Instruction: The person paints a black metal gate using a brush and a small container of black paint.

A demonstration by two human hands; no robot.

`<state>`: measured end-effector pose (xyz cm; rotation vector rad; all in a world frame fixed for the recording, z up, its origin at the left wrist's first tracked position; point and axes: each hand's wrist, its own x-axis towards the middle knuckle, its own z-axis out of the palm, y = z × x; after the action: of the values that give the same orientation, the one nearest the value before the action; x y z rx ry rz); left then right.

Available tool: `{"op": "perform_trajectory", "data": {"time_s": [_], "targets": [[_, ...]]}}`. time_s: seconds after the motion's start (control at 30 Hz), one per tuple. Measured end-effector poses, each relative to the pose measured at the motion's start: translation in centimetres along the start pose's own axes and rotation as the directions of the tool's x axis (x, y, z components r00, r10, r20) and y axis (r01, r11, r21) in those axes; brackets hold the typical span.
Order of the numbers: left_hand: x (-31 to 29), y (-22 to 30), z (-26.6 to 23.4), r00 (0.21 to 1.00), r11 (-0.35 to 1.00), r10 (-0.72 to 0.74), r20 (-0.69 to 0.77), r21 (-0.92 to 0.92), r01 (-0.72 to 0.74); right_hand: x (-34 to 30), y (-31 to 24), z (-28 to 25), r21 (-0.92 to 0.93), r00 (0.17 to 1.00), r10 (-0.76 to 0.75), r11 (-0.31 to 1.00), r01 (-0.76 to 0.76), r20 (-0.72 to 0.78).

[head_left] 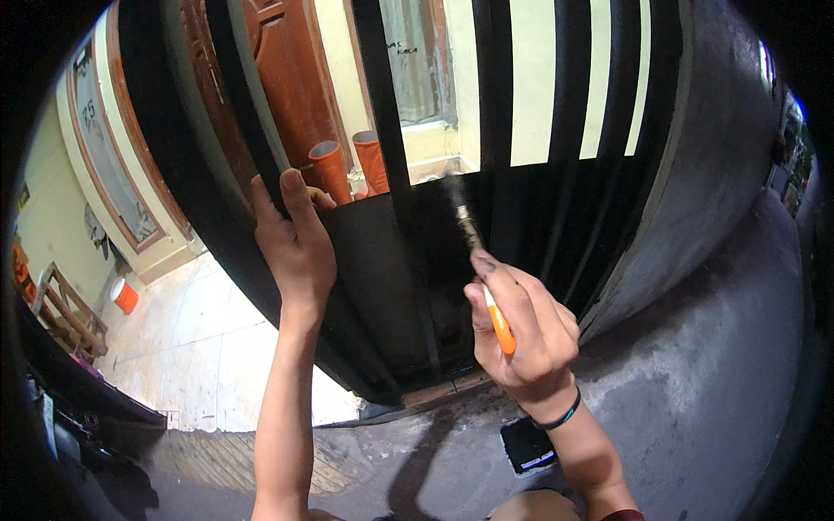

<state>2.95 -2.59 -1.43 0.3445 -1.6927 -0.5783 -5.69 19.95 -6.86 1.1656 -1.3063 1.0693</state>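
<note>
A black metal gate (365,252) with upright bars and a solid lower panel stands in front of me. My left hand (300,252) is wrapped round one of its bars, the thumb pointing up, just left of the panel's top edge. In my right hand (532,343) is a paintbrush with an orange handle (500,328), gripped between thumb and fingers. Its bristle end is smeared by motion and lies close to the panel's top edge; whether it touches cannot be told. Dark smudges mark the fingers of this hand. A dark band circles the right wrist.
A pale-rimmed tray (519,470) with a black inside sits on the ground by my right forearm. Behind the bars stand two orange open-topped vessels (327,165) and a brown door (291,78). A wooden stool (69,308) and an orange-and-white bucket (125,297) are at left. A grey wall (695,174) curves along the right.
</note>
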Motion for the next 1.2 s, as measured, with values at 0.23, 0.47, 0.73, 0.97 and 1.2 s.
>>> {"op": "perform_trajectory", "data": {"time_s": [0.23,0.47,0.73,0.97,1.2], "targets": [[0.0,0.3,0.0,1.0,1.0,0.006,0.004,0.008,-0.006,0.4,-0.5,0.1,-0.01,0.949,-0.003,1.0,0.007,0.315],[0.1,0.2,0.0,1.0,1.0,0.007,0.009,0.0,-0.007,0.2,-0.8,-0.2,-0.097,0.969,0.099,0.992,-0.078,0.228],[0.0,0.0,-0.2,0.999,1.0,0.011,0.035,0.016,-0.012,-2.0,1.1,-0.4,0.145,0.981,-0.037,0.989,0.009,0.192],[-0.1,0.3,-0.1,0.999,0.999,-0.026,0.018,-0.024,0.027,-4.6,0.9,-2.4,0.183,0.912,-0.055,0.983,-0.022,0.406],[0.3,0.3,0.0,1.0,0.999,0.024,-0.017,0.049,-0.023,1.5,7.2,-3.1,0.268,0.932,-0.184,0.958,0.1,0.311]]}}
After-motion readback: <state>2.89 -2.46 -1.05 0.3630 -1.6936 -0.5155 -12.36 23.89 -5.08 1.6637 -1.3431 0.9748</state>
